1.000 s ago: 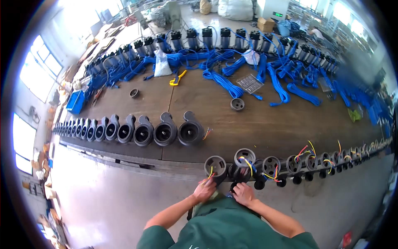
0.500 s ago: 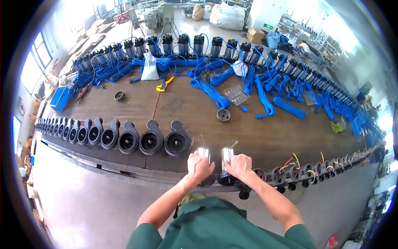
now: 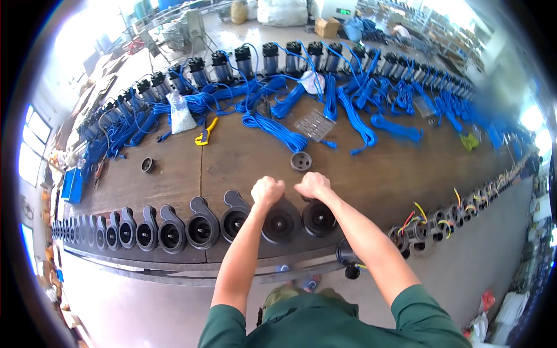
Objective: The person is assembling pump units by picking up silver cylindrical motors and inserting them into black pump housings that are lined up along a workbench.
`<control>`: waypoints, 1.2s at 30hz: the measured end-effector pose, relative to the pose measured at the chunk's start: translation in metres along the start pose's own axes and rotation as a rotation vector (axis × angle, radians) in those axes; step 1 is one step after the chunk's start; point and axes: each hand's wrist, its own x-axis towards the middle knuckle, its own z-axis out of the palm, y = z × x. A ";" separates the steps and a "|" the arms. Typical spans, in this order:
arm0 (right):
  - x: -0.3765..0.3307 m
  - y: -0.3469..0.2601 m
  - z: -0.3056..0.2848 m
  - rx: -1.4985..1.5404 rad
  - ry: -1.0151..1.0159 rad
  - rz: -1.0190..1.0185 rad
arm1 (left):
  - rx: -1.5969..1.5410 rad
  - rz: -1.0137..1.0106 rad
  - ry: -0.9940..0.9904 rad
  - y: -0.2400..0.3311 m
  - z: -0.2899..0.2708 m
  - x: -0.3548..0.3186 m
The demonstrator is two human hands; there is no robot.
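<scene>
L hand: my left hand (image 3: 267, 190), fingers curled tight on top of a black cast-metal pump housing w/ round mouth (image 3: 279, 223).
R hand: right hand (image 3: 312, 184) fisted on the twin black round housing (image 3: 318, 217).
Relation: both housings directly under fists, mouths facing me, side by side, near edge of brown wooden tabletop (image 3: 174, 180).
Texture: matte, ribbed, heavy-looking.

A long brown wooden workbench (image 3: 174, 174) runs across the workshop, edged in metal along its near side. Below it lies a pale grey concrete floor (image 3: 145, 307). Bright windows (image 3: 32, 148) glare on the left wall, and daylight washes in from the far right. White sacks (image 3: 284, 10) and a cardboard box (image 3: 326, 26) sit at the back.
</scene>
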 end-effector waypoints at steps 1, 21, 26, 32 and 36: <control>-0.001 0.000 -0.001 0.001 -0.023 -0.008 | -0.020 -0.009 -0.023 -0.004 0.004 0.004; -0.248 0.205 -0.018 0.760 0.673 -0.455 | 0.368 0.741 0.618 -0.026 0.050 -0.193; -0.310 0.301 0.047 0.767 0.555 -0.271 | 0.312 0.683 0.600 -0.043 0.075 -0.165; -0.313 0.346 0.077 0.725 0.536 -0.261 | 0.217 0.597 0.749 -0.011 0.094 -0.171; -0.292 0.358 0.095 0.375 0.576 -0.370 | 0.237 0.589 0.678 -0.022 0.085 -0.173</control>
